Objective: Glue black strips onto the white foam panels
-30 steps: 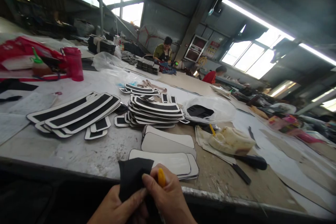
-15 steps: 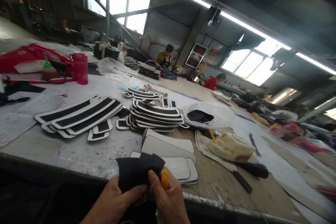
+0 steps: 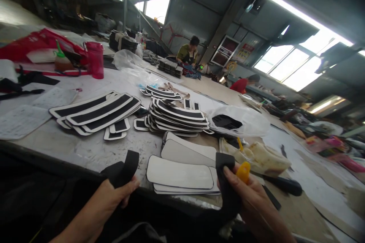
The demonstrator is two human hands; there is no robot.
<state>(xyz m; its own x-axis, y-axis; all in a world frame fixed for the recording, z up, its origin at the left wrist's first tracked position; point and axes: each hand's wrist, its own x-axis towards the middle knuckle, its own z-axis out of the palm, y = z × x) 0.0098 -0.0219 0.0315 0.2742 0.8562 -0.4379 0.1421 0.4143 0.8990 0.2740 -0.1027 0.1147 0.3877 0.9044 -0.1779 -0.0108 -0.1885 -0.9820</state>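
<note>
In the head view my left hand (image 3: 119, 193) pinches a piece of black sheet material (image 3: 127, 167) at the table's front edge. My right hand (image 3: 251, 193) grips a black strip (image 3: 225, 182) between thumb and fingers, its lower part hanging below the edge. A yellow tool handle (image 3: 243, 172) also sits in that hand; its working end is hidden. Whether the black pieces join below the table edge, I cannot tell. Between the hands lies a stack of pale, round-cornered panels (image 3: 179, 172), with more grey-white panels (image 3: 188, 152) behind.
Piles of white-edged black panels (image 3: 179, 115) and curved panels (image 3: 99, 114) lie beyond. A plastic bag (image 3: 251, 121), a stained off-white container (image 3: 268, 157) and a black-handled tool (image 3: 285, 185) are right. A pink bottle (image 3: 95, 60) stands left. Two people work farther back.
My hands have moved apart, left hand to the left and right hand to the right, each with black material. The pale panels between them are now uncovered. The view has shifted slightly.
</note>
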